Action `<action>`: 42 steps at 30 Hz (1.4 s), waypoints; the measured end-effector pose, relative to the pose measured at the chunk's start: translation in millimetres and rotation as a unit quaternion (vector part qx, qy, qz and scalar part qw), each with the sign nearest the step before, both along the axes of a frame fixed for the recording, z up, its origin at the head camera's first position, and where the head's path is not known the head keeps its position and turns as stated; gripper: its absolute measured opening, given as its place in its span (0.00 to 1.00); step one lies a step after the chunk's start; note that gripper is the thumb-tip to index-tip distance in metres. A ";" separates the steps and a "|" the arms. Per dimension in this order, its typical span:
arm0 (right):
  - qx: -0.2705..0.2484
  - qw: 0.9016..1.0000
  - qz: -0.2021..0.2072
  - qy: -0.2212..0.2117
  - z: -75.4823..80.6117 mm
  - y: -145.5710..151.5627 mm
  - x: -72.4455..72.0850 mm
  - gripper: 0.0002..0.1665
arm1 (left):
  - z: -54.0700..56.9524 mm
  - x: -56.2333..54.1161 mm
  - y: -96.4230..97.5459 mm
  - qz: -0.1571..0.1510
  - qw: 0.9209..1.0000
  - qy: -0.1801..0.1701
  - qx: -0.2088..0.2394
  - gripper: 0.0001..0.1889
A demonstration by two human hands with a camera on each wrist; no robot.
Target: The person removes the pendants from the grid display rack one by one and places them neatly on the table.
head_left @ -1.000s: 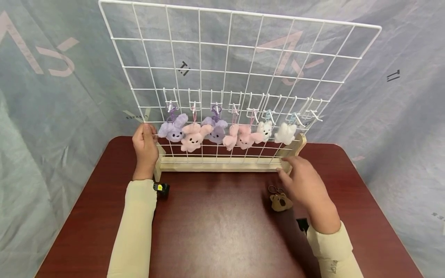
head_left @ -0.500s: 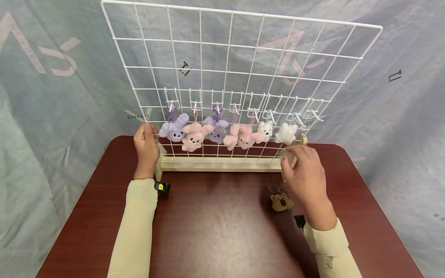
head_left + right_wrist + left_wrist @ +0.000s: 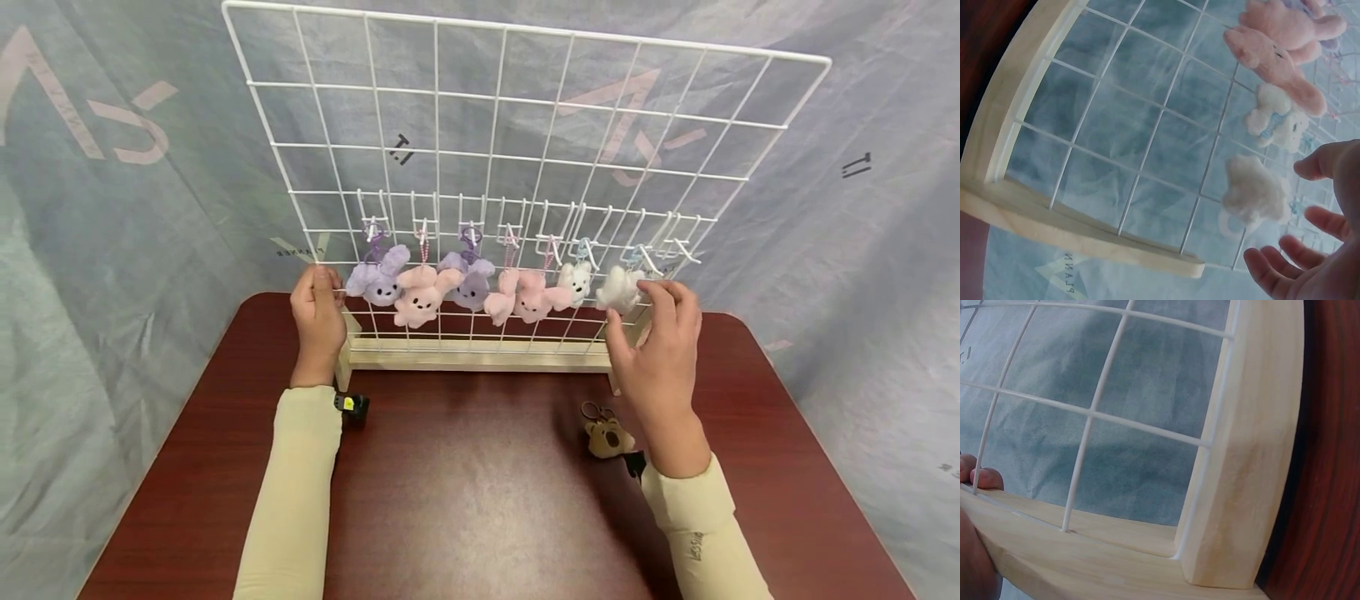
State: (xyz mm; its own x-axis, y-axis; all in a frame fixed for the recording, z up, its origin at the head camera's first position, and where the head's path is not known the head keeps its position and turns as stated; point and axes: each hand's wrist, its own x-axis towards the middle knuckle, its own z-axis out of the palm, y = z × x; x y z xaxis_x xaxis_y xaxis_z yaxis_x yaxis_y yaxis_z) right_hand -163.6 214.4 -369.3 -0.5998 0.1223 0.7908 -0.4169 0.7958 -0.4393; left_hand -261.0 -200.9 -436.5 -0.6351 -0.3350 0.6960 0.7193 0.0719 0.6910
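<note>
My left hand [image 3: 318, 325] grips the left edge of a white wire grid rack [image 3: 506, 27]. In the left wrist view, fingertips [image 3: 986, 479] show behind the wires, by the wooden stand [image 3: 1247, 450]. My right hand [image 3: 662, 358] is raised at the right end of the hanging row, thumb and fingers spread around a white plush keychain [image 3: 618, 289]. The right wrist view shows these fingers apart from the white plush [image 3: 1254, 190], holding nothing. This plush hangs back-forward from a hook; beside it hangs another white plush [image 3: 575, 284], face forward.
Pink plush bunnies [image 3: 420, 297] and purple ones [image 3: 470, 287] hang further left on white hooks. At the far right, one hook [image 3: 682, 248] carries nothing. A brown bear-head keychain [image 3: 607, 438] with a ring lies on the dark red table [image 3: 465, 500].
My right hand has risen from low by the rack's right foot up to the white plush, its fingers spreading. The left hand keeps its grip on the rack.
</note>
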 end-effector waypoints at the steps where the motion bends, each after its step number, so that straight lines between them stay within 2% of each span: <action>1: -0.002 1.000 -0.001 -0.003 -0.4 -0.8 -2.0 0.27 | -0.2 -0.1 -0.2 0.000 1.000 -0.001 0.000 0.25; 12: 0.015 1.000 -0.008 -0.003 -7.7 -7.7 -19.5 0.31 | -0.7 -0.6 -0.5 0.007 1.000 -0.005 0.003 0.24; 23: 0.050 0.998 -0.027 0.006 -9.4 -8.5 -26.9 0.38 | 0.2 -1.3 -0.5 0.008 1.000 0.002 -0.003 0.25; 30: 0.056 0.998 -0.034 0.018 -9.2 -9.8 -29.7 0.32 | -2.9 -0.4 -1.6 0.001 1.000 0.004 -0.008 0.26; 35: 0.040 0.998 -0.031 0.036 -8.9 -9.6 -29.9 0.27 | -3.0 -0.4 -1.4 0.001 1.000 0.002 -0.002 0.26; 42: -0.024 0.997 0.024 0.065 -4.3 -8.2 -29.7 0.17 | -3.2 -0.3 -1.6 0.004 1.000 -0.001 -0.002 0.26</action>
